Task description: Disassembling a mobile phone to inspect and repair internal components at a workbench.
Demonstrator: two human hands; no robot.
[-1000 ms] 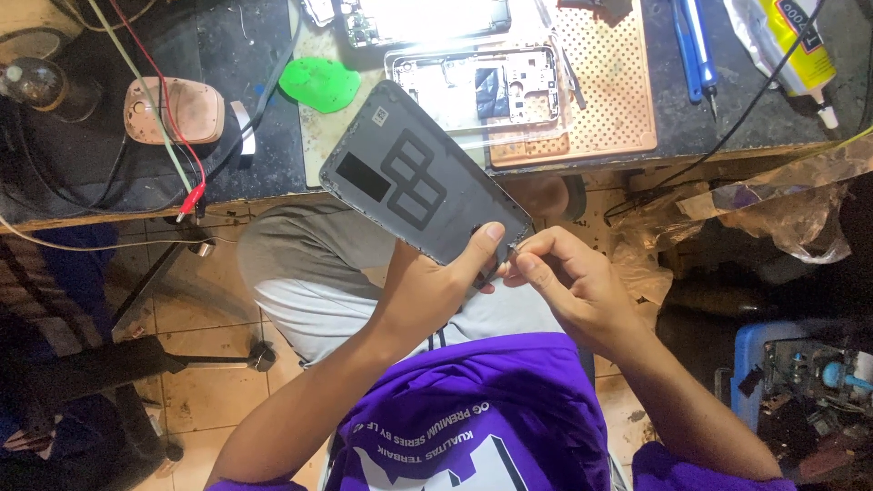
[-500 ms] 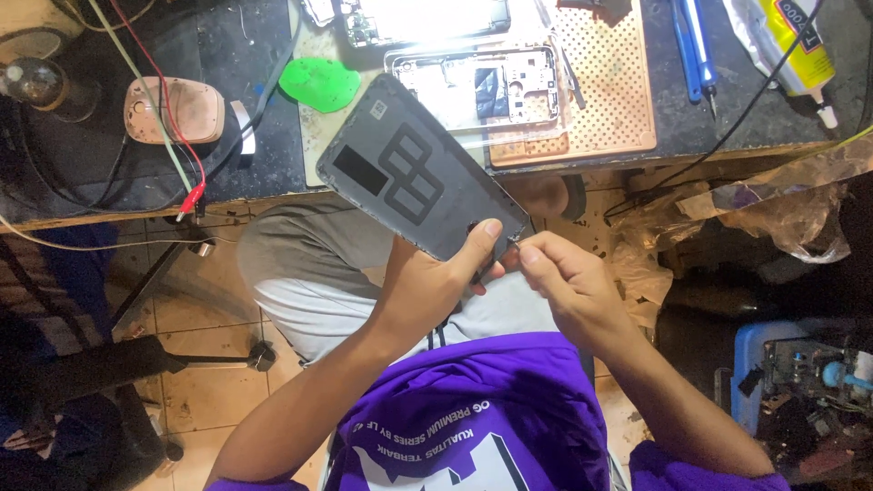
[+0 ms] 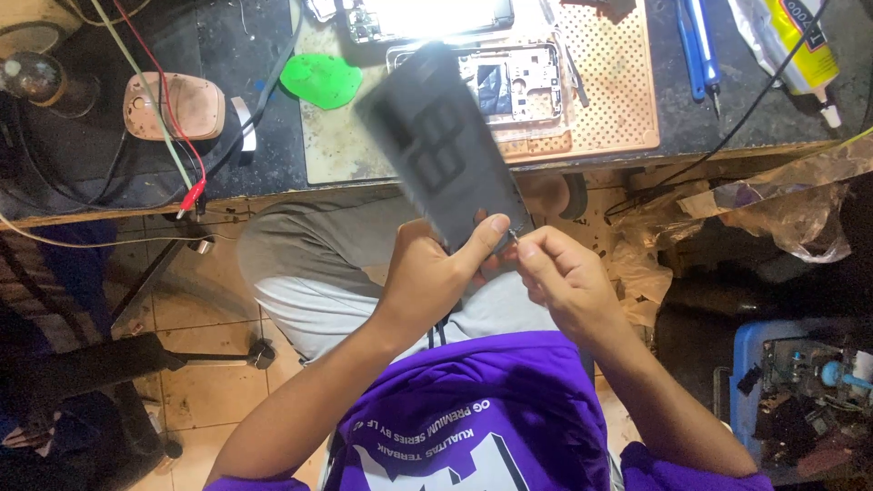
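My left hand grips the near end of a dark grey phone back cover, which stands tilted up over my lap and looks motion-blurred. My right hand pinches something small at the cover's lower right corner, fingertips touching the left thumb; what it pinches is too small to tell. Beyond the cover, an opened phone frame lies on a tan perforated mat on the workbench.
A green pick lies on the bench beside a pink oval device with red and white wires. Blue tweezers and a glue tube lie at the right. A blue box of parts stands on the floor at right.
The back cover has swung clockwise from leaning left to nearly upright. Both hands stay at its near end.
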